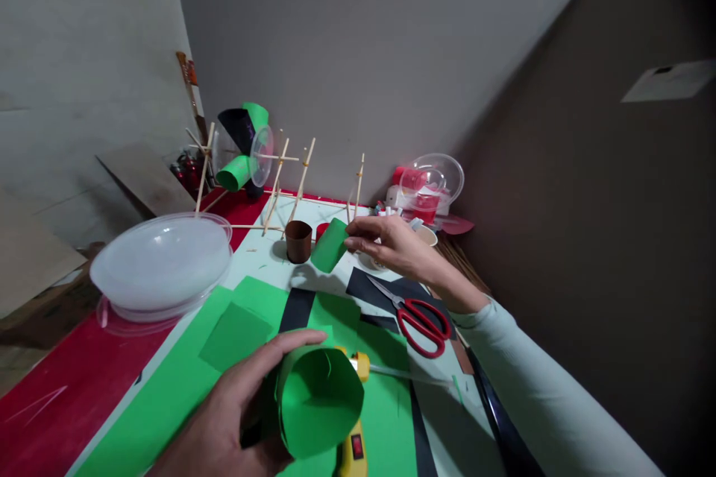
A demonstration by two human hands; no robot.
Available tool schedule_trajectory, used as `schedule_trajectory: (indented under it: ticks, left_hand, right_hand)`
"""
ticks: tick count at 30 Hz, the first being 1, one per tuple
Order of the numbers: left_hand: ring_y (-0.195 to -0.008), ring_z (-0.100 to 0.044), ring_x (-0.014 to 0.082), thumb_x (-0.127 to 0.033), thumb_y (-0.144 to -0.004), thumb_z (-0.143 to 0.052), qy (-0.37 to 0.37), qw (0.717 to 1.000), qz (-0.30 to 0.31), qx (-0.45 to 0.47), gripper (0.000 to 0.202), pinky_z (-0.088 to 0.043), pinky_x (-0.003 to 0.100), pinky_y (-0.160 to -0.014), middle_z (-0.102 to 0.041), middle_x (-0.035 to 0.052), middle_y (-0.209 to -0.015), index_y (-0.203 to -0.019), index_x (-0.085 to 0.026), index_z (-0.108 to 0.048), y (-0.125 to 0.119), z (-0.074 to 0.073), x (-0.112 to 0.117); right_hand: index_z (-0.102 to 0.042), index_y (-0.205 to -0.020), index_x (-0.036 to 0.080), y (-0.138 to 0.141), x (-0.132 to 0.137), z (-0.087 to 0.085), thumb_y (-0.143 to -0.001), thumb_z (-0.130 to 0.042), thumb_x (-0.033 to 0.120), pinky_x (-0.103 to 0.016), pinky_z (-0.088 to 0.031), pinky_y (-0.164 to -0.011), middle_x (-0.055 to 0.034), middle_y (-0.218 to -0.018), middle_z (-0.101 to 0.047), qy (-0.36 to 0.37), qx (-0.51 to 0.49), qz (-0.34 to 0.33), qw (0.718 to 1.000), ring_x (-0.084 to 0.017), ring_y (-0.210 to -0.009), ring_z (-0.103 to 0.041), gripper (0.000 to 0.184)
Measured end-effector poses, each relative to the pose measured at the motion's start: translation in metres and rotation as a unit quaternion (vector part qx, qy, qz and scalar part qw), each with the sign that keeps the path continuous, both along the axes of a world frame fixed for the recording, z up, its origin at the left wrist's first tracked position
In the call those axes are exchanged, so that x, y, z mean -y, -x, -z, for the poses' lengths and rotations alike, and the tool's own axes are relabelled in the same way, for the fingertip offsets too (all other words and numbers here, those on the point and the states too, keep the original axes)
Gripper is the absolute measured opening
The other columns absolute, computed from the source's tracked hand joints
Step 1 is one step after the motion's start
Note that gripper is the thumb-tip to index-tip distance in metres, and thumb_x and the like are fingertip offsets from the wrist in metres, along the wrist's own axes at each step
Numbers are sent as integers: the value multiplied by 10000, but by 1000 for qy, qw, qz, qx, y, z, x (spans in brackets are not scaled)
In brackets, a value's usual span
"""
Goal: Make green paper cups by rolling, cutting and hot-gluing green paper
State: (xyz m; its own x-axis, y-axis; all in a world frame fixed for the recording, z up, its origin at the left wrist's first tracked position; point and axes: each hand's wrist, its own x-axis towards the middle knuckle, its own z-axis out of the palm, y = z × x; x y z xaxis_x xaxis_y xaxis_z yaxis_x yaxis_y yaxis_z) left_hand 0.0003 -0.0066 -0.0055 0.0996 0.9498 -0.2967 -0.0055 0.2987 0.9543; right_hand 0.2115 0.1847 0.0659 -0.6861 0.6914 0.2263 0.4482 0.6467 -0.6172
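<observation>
My left hand (240, 402) is wrapped round a green paper cup (321, 402), whose open end faces me. Between thumb and fingertips, my right hand (380, 238) pinches a curved green paper piece (330, 246) above the far part of the table. A brown paper cup (298, 241) stands just left of that piece, with a red item partly hidden between them. Partly behind the green cup lies a yellow glue gun (354, 447) with a clear glue stick. Scissors with red handles (419, 324) rest on black paper below my right forearm.
Green paper sheets (235, 320) cover the near table. Clear plastic bowls (162, 261) sit at the left. Wooden stick frames (302, 179) stand at the back, one bearing a wheel of plastic discs and paper cups (245, 145). More plastic containers (428, 186) are at the back right.
</observation>
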Motion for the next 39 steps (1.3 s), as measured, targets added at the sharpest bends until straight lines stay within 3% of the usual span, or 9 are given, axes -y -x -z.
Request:
schedule_trajectory:
  ticks: [3,6,13,19,24,28,32,36,39]
  left_hand:
    - [-1276,-683,295,-608,-708,-864,-16,1000,3,15,732,-584,291,-1038,-720,38,-1392,-1348,-320,-654,3,0,-2]
    - [-1272,-687,282,-530,-700,-902,-42,999,-4,6,704,-586,267,-1023,-748,-1,-1342,-1328,-321,-661,10,1,-10]
    - [-1185,-729,319,-506,-730,-881,-71,992,-105,-13,587,-619,323,-966,-807,17,-1205,-1196,-200,-695,21,-15,-26]
    - [-1347,-633,296,-323,-824,-846,-23,981,-135,137,596,-563,317,-1093,-788,0,-1272,-1354,-211,-599,17,-24,-27]
    - [-1320,-654,287,-315,-870,-811,-23,981,-126,144,445,-592,280,-1038,-798,4,-1246,-1254,-185,-626,13,-25,-27]
    - [-1214,-714,316,-369,-784,-873,-25,984,-123,127,487,-616,360,-1013,-816,31,-1163,-1186,-190,-664,15,-23,-27]
    - [-1162,-727,326,-396,-671,-938,-26,984,-132,118,517,-614,384,-1004,-812,60,-1139,-1103,-222,-714,18,-17,-28]
    - [-1238,-690,321,-430,-716,-909,-65,989,-94,88,499,-574,372,-1049,-801,43,-1168,-1141,-253,-718,21,-11,-31]
    - [-1284,-661,324,-425,-740,-896,-90,991,-69,73,561,-548,392,-1080,-784,43,-1213,-1231,-254,-685,24,-4,-34]
  right_hand:
    - [-692,-908,154,0,10,8,-1002,-631,212,-288,-491,-685,32,-745,-640,-74,74,27,994,-120,-655,-576,126]
    - [-694,-1010,149,0,11,20,-1022,-646,313,-345,-583,-766,-5,-895,-701,-114,145,43,982,-152,-781,-676,172]
    - [-670,-1229,164,10,14,46,-1013,-665,357,-431,-616,-886,-81,-1205,-708,-141,284,56,947,-217,-1018,-712,289]
    - [-661,-1255,168,12,18,52,-1013,-665,362,-438,-615,-894,-88,-1234,-699,-149,324,47,933,-224,-1039,-709,310]
    - [-662,-1249,166,12,19,54,-1012,-666,360,-433,-617,-885,-86,-1224,-702,-161,319,50,932,-221,-1028,-711,307]
    - [-678,-1194,159,6,17,46,-1014,-665,350,-406,-620,-847,-65,-1141,-719,-181,269,40,945,-197,-957,-716,262]
    - [-726,-1113,131,-8,20,18,-1014,-640,211,-329,-548,-759,-59,-952,-752,-213,158,45,963,-166,-795,-680,153]
    - [-745,-1065,123,-10,44,-11,-1015,-627,188,-262,-472,-646,-40,-867,-766,-225,25,50,973,-124,-676,-637,144]
    - [-732,-1085,131,0,72,-18,-1005,-651,177,-234,-519,-715,-44,-997,-792,-229,-58,15,971,-117,-781,-686,123]
